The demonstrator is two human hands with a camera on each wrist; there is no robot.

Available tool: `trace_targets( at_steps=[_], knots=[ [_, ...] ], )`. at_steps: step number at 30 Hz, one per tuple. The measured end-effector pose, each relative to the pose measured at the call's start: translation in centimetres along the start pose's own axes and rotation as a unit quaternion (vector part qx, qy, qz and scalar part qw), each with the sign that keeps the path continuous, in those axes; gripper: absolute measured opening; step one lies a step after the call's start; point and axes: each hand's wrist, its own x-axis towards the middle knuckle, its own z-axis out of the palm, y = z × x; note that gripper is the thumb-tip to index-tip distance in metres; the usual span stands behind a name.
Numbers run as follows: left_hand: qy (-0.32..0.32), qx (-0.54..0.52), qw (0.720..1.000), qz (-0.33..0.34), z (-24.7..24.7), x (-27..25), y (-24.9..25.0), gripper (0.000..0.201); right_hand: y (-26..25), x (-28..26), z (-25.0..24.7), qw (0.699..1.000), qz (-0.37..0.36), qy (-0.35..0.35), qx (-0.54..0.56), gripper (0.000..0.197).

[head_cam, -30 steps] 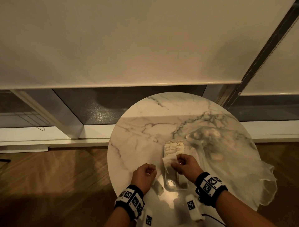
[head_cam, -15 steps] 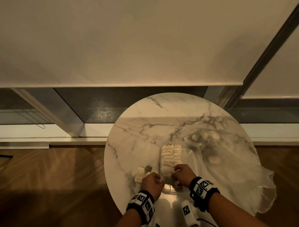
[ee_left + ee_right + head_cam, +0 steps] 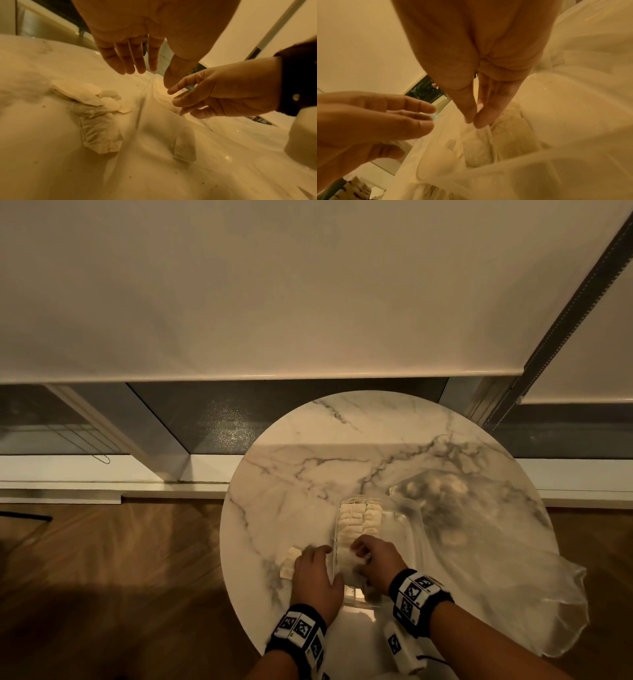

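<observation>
A clear plastic container [image 3: 407, 529] stands on the round marble table [image 3: 308, 474], with a row of tea bags [image 3: 359, 517] packed in its far half. My right hand [image 3: 370, 556] is inside the container's near half. Its thumb and forefinger [image 3: 471, 121] pinch the top of a white tea bag [image 3: 351, 565]. My left hand [image 3: 315, 570] hovers just left of the container wall, fingers straight and holding nothing [image 3: 145, 75]. A few loose crumpled tea bags [image 3: 290, 563] lie on the table beside it and show clearly in the left wrist view [image 3: 96, 108].
A crumpled clear plastic bag [image 3: 496, 559] covers the table's right side and hangs over its edge. Bare marble lies at the far and left parts. Window blinds and a wooden floor surround the table.
My right hand has brought its tea bag down into the container's near half. My left hand has uncurled and moved against the container's left wall. Loose tea bags now lie to its left.
</observation>
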Motion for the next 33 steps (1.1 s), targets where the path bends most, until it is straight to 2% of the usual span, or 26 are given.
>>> trace_targets(
  at_steps=[5,8,11,13,17,20,26,28,33],
  knots=[
    [0.024,0.108,0.985,0.134,0.2,-0.5,1.2,0.032,1.3,-0.2,-2.1,0.994,-0.006,0.071,0.088,0.033],
    [0.023,0.160,0.970,0.180,0.4,-0.4,2.0,0.036,2.3,-0.3,-3.1,0.990,0.008,0.092,0.109,0.035],
    [-0.012,0.235,0.962,0.140,0.1,0.6,3.3,0.041,3.2,-0.7,-3.6,0.992,0.039,0.072,0.092,0.033],
    [-0.053,0.301,0.946,0.112,0.1,1.6,4.2,0.038,3.7,-1.1,-3.4,0.996,0.055,0.044,0.061,0.041],
    [-0.106,0.362,0.919,0.117,-0.1,3.1,5.2,0.025,4.2,-1.4,-2.4,0.996,0.086,-0.009,0.026,0.059],
    [-0.110,0.394,0.904,0.127,-0.1,3.8,5.5,0.025,4.2,-1.4,-1.9,0.995,0.094,-0.023,-0.004,0.071],
    [-0.121,0.449,0.876,0.125,0.0,4.0,6.6,0.030,4.1,-1.0,-1.6,0.995,0.093,-0.017,-0.020,0.061],
    [-0.115,0.452,0.877,0.115,0.0,3.7,6.8,0.033,4.1,-1.0,-1.5,0.996,0.089,-0.010,-0.020,0.056],
    [-0.092,0.408,0.901,0.117,0.1,2.0,6.8,0.035,4.0,-1.0,-1.2,0.996,0.085,0.000,-0.018,0.050]
  ],
)
